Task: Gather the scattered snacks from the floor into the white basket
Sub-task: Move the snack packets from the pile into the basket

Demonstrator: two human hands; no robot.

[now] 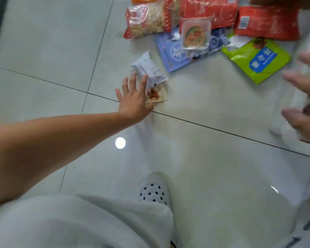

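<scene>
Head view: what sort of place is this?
Likely an indoor room, perhaps a home: glossy pale floor tiles with dark grout lines, snack packets scattered on them, and a white perforated clog on the person's foot.

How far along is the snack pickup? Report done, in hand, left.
Done: nothing visible; no basket clearly shows. In hand: left hand touches the small red-filled packet by the white packet. Left: green bag, orange bag and others beyond. Right hand: too blurred to read.
</scene>
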